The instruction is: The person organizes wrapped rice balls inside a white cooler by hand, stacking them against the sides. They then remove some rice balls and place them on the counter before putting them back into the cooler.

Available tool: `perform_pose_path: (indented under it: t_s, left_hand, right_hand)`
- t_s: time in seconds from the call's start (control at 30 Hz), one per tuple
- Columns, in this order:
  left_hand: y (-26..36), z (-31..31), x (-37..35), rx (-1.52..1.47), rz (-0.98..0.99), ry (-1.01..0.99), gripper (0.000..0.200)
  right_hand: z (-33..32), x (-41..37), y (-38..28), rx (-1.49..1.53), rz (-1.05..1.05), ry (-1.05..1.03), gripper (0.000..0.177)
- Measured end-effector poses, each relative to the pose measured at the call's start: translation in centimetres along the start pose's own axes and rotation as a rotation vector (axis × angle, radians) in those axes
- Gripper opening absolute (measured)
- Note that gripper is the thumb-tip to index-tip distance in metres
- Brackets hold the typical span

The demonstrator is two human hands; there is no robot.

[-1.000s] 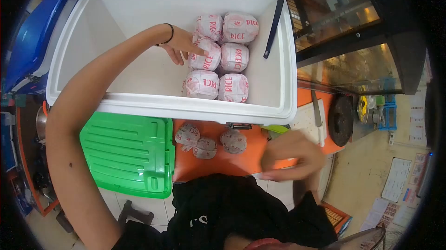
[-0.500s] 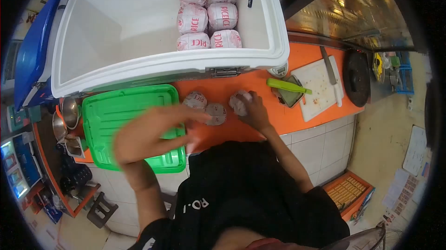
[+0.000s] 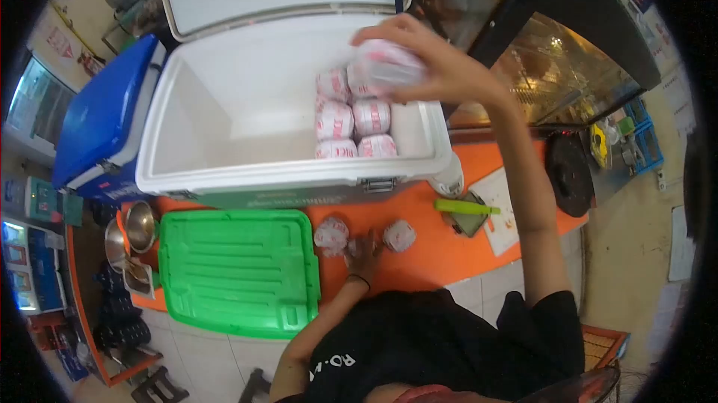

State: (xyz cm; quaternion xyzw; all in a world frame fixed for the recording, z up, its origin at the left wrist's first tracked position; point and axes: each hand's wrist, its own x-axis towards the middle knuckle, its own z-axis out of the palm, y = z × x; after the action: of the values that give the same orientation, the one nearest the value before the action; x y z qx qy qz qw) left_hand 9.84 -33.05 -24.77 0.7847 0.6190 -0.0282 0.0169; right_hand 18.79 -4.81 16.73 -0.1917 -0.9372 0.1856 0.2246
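Note:
My right hand point(image 3: 449, 66) is raised over the open white cooler point(image 3: 292, 172) and grips a paper-wrapped rice packet point(image 3: 385, 62) with red print. Several such packets point(image 3: 351, 120) lie packed against the cooler's right wall. My left hand point(image 3: 364, 251), a black band on its wrist, rests low on the orange counter point(image 3: 426, 253) between two loose packets, one on its left point(image 3: 331, 234) and one on its right point(image 3: 400, 235). Whether it covers a packet is hidden.
A green plastic lid point(image 3: 239, 272) lies on the counter's left. A blue cooler point(image 3: 105, 122) stands left of the white one, with metal cups point(image 3: 131, 231) below it. A green-handled tool point(image 3: 465, 208), a white cutting board point(image 3: 502, 216) and a dark round pan point(image 3: 568, 175) are at the right.
My right hand lifted a packet from the counter up over the cooler. My left hand came out of the cooler and down to the counter among the loose packets.

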Motion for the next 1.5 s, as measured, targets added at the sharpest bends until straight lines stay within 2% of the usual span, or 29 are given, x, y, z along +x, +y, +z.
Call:
perform_pose_path:
  t_s: [0.03, 0.1, 0.17, 0.27, 0.33, 0.4, 0.43, 0.5, 0.53, 0.6, 0.63, 0.7, 0.73, 0.77, 0.8, 0.87, 0.9, 0.93, 1.0, 1.07, 1.13, 1.17, 1.2, 1.23, 1.27, 1.33, 1.37, 1.43, 1.5]
  left_hand:
    - [-0.5, -0.7, 0.6, 0.024, 0.002, 0.019, 0.042]
    - [-0.9, -2.6, 1.2, -0.21, -0.121, -0.198, 0.041]
    - [-1.4, -3.0, 1.4, -0.251, -0.087, -0.239, 0.044]
    - [-2.8, -7.7, 1.6, -0.391, -0.053, -0.432, 0.054]
    - [-3.7, -10.4, 1.5, -0.474, -0.034, -0.626, 0.059]
    - [-5.5, -10.9, 0.0, -0.767, 0.162, -0.479, 0.065]
    - [-6.1, -11.5, -0.9, -0.767, 0.178, -0.527, 0.065]
    - [-7.3, -13.0, -2.0, -1.486, 0.203, -0.366, 0.071]
    - [-7.6, -13.7, -2.4, -1.49, 0.196, -0.393, 0.071]
    - [-7.9, -15.2, -2.5, -1.836, 0.016, -0.407, 0.077]
    - [-8.0, -17.2, -2.3, -1.834, 0.013, -0.399, 0.077]
    - [-8.4, -22.5, -1.6, -2.035, 0.025, -0.506, 0.078]
    - [-9.3, -24.6, -1.0, -1.886, 0.225, -0.336, 0.079]
    - [-10.3, -27.4, -0.4, -1.805, 0.347, -0.247, 0.081]
    - [-11.2, -29.7, 0.3, -1.718, 0.461, -0.166, 0.082]
    - [-13.5, -32.1, 3.3, -1.412, 0.426, 0.071, 0.077]
    - [-14.0, -35.8, 4.6, -1.246, 0.227, -0.045, 0.066]
    - [-10.9, -40.1, 6.6, -1.31, 0.027, 0.108, 0.058]
    - [-11.8, -38.9, 12.4, -1.163, 0.021, 0.16, 0.065]
    - [-12.6, -36.2, 17.4, -1.423, -0.159, -0.05, 0.079]
    - [-12.5, -33.1, 20.5, -1.447, -0.294, -0.185, 0.099]
    - [-13.0, -31.6, 21.8, -1.166, -0.463, -0.221, 0.105]
    - [-15.7, -25.8, 24.8, -1.071, -0.364, -0.257, 0.105]
    - [-17.0, -22.3, 25.8, -0.822, -0.221, -0.136, 0.095]
    - [-15.5, -25.1, 24.1, -0.778, -0.168, -0.116, 0.091]
    - [-14.7, -27.4, 22.7, -0.74, -0.128, -0.094, 0.087]
    - [-15.5, -26.9, 22.7, -0.804, -0.039, -0.088, 0.085]
    - [-16.3, -26.3, 22.5, -0.887, 0.028, -0.075, 0.083]
    - [-16.7, -28.6, 22.7, -0.701, 0.118, -0.323, 0.085]
  right_hand:
    - [1.0, 2.0, 1.4, -0.124, 0.112, -0.043, 0.072]
    - [3.1, 5.2, 3.2, -0.353, 0.365, -0.163, 0.067]
    - [5.1, 6.5, 5.1, -0.547, 0.45, -0.323, 0.066]
    - [8.6, 5.9, 10.3, -0.843, 0.411, -0.456, 0.072]
    - [10.6, 4.8, 12.2, -0.793, 0.336, -0.28, 0.069]
    - [9.4, 3.5, 10.8, -0.799, 0.253, -0.293, 0.068]
    - [8.5, 2.9, 9.4, -0.813, 0.242, -0.226, 0.072]
    - [6.2, 0.5, 4.9, -0.532, 0.092, 0.176, 0.053]
    - [4.8, -1.2, 2.2, -0.349, -0.027, 0.361, 0.044]
    - [4.3, -6.7, -3.0, -0.185, -0.029, 0.643, 0.027]
    - [6.3, -10.1, -3.5, -0.035, -0.008, 0.782, 0.021]
    - [12.7, -16.4, -5.4, 0.262, 0.364, 0.867, 0.018]
    - [17.0, -19.6, -4.6, 0.144, 0.492, 0.72, 0.024]
    - [20.8, -22.7, -3.4, 0.056, 0.607, 0.321, 0.04]
    - [24.5, -24.7, -2.7, -0.011, 0.603, 0.221, 0.047]
    - [28.5, -27.0, -3.0, -0.071, 0.587, 0.131, 0.054]
    - [29.3, -27.7, -3.1, -0.131, 0.647, 0.012, 0.058]
    - [30.1, -28.0, -3.0, -0.191, 0.708, -0.107, 0.062]
    - [32.0, -28.0, -1.7, -0.222, 0.731, -0.079, 0.059]
    - [32.4, -27.8, -0.9, -0.266, 0.753, -0.051, 0.056]
    - [32.3, -27.8, -0.7, -0.244, 0.774, -0.096, 0.059]
    - [31.6, -27.7, -0.8, -0.261, 0.758, -0.083, 0.059]
    - [30.5, -27.6, -1.1, -0.177, 0.817, -0.101, 0.059]
    - [30.0, -27.4, -1.2, -0.09, 0.875, -0.12, 0.058]
    - [30.3, -28.3, -0.4, -0.104, 0.86, -0.109, 0.058]
    - [30.4, -30.1, 1.2, 0.528, 0.858, 0.117, 0.058]
    - [29.6, -30.5, 1.7, 0.524, 0.851, 0.103, 0.058]
    - [21.0, -28.2, -1.0, 1.523, 0.995, 0.086, 0.063]
    - [15.1, -26.4, -2.2, 1.69, 0.677, 0.137, 0.066]
